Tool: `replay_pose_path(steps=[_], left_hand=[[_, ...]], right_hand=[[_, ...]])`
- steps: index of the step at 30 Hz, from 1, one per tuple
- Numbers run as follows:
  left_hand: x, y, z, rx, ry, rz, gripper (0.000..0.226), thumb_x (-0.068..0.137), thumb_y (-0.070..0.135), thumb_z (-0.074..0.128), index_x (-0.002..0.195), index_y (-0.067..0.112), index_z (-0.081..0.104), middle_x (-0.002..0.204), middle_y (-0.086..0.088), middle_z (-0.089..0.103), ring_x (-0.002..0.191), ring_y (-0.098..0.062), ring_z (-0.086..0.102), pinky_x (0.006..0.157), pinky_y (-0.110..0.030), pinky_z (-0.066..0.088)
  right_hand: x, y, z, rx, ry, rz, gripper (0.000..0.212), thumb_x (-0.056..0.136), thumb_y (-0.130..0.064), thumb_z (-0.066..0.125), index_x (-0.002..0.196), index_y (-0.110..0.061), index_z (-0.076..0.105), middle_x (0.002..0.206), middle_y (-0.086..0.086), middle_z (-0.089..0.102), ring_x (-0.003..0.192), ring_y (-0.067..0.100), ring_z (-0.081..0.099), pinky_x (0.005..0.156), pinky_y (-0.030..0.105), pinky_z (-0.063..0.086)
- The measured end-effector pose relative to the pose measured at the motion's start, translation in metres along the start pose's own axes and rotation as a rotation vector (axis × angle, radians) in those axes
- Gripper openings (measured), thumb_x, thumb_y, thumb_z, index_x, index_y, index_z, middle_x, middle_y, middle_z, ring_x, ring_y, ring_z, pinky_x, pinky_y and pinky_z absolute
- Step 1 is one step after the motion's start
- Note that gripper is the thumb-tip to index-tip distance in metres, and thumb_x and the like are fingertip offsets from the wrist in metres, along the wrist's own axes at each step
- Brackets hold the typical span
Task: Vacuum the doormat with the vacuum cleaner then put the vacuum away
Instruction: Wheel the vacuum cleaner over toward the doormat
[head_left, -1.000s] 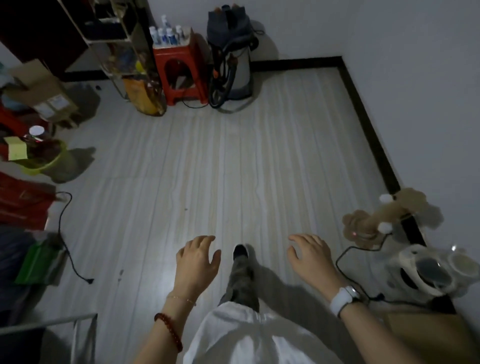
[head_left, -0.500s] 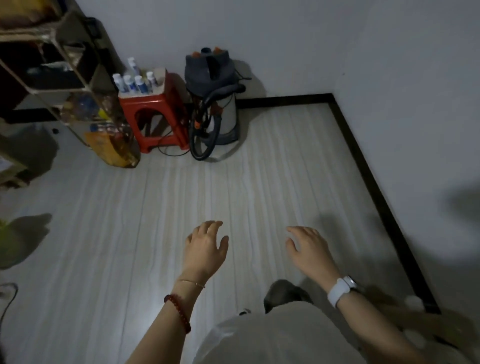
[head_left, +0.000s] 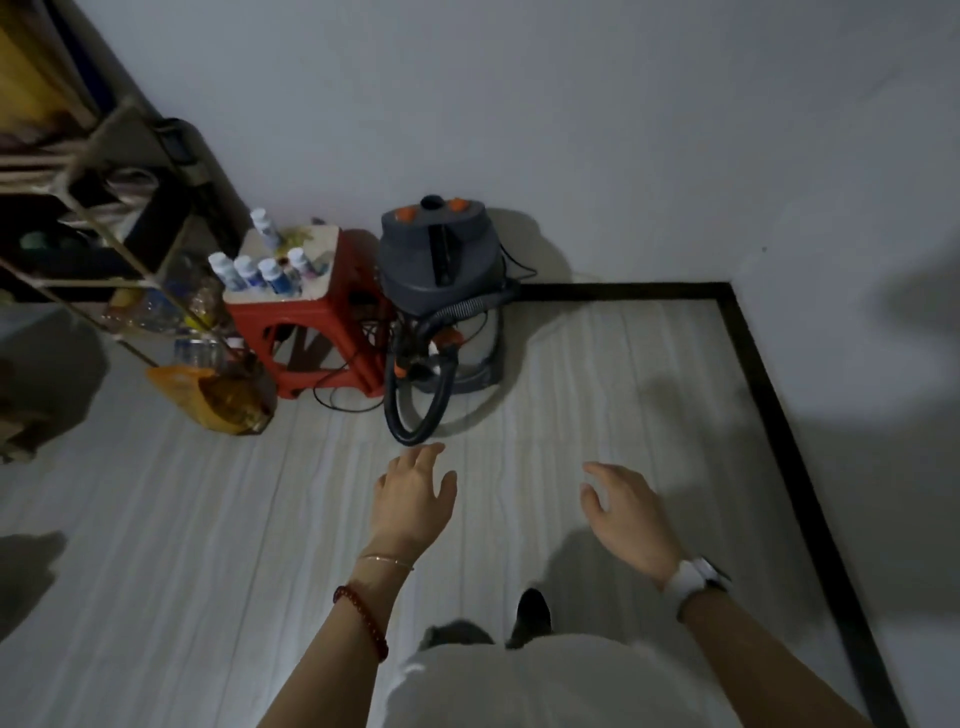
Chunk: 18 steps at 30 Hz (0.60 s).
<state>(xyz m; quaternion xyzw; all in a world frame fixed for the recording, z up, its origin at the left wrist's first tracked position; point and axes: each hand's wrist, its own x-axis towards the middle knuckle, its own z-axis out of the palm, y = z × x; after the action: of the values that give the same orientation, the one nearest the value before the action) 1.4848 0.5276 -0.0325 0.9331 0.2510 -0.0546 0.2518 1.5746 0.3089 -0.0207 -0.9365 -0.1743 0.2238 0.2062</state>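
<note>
The vacuum cleaner (head_left: 441, 291) stands at about twelve o'clock from the person, backed against the wall beside a red stool (head_left: 306, 332) at its nine o'clock. It is a canister type with a grey domed motor head over what looks like a metal drum, so it probably handles as a heavy, rigid, top-weighted load. The dark slot across the top of the head looks like a carry handle, and that would be the place to take hold of it. The ribbed hose (head_left: 415, 395) looping down in front is flexible and will likely swing and drag, so it wants a second hand; thin cords trail on the floor by the stool and could snag. The left hand (head_left: 413, 501) is released, fingers spread and holding nothing, its tips near the bottom of the hose loop but not touching it. The right hand (head_left: 623, 512) at two o'clock is likewise relaxed and empty. The floor (head_left: 597, 395) is smooth pale plank with a dark skirting, dimly lit. Small bottles (head_left: 260, 270) crowd the stool top, and a wire shelf (head_left: 104, 208) stands at ten o'clock. No doormat is visible.
</note>
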Motion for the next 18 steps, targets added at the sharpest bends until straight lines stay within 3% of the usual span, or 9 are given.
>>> replay_pose_path(steps=[4,8,11,14,18], left_hand=[[0.101,-0.001,-0.035,-0.059,0.069,-0.065,0.039,0.092,0.026,0.052,0.128,0.014,0.05,0.131,-0.007,0.051,0.12,-0.026,0.047,0.1,-0.04,0.039],[0.203,-0.019,-0.053,-0.086,0.066,-0.11,0.04,0.09,0.021,0.054,0.128,0.01,0.05,0.128,-0.011,0.052,0.118,-0.03,0.048,0.097,-0.043,0.04],[0.288,-0.037,-0.062,-0.109,0.036,-0.136,0.04,0.089,0.019,0.055,0.127,0.008,0.052,0.127,-0.014,0.053,0.117,-0.032,0.048,0.095,-0.043,0.041],[0.377,-0.058,-0.068,-0.141,0.003,-0.109,0.04,0.088,0.016,0.057,0.125,0.005,0.053,0.125,-0.017,0.053,0.114,-0.035,0.05,0.096,-0.043,0.042],[0.469,-0.078,-0.073,-0.149,-0.005,-0.12,0.042,0.087,0.014,0.057,0.128,0.003,0.051,0.125,-0.019,0.052,0.112,-0.037,0.05,0.095,-0.043,0.042]], right_hand=[[0.114,-0.041,-0.043,-0.035,-0.019,-0.066,0.033,0.094,-0.018,0.043,0.118,0.001,0.054,0.12,0.018,0.06,0.111,0.034,0.053,0.092,0.041,0.044],[0.223,-0.074,-0.058,-0.015,-0.027,-0.106,0.033,0.095,-0.018,0.043,0.119,0.001,0.053,0.121,0.019,0.058,0.111,0.034,0.052,0.094,0.041,0.042],[0.305,-0.098,-0.054,0.067,-0.01,-0.084,0.044,0.093,-0.028,0.041,0.127,-0.002,0.05,0.127,0.018,0.056,0.118,0.035,0.05,0.099,0.04,0.038],[0.391,-0.118,-0.039,0.155,0.026,-0.078,0.054,0.087,-0.036,0.038,0.122,0.003,0.054,0.113,0.023,0.061,0.105,0.039,0.057,0.09,0.045,0.046],[0.49,-0.145,-0.023,0.235,-0.018,-0.042,0.049,0.096,-0.025,0.043,0.141,-0.01,0.031,0.138,0.012,0.043,0.121,0.027,0.046,0.099,0.04,0.042]])
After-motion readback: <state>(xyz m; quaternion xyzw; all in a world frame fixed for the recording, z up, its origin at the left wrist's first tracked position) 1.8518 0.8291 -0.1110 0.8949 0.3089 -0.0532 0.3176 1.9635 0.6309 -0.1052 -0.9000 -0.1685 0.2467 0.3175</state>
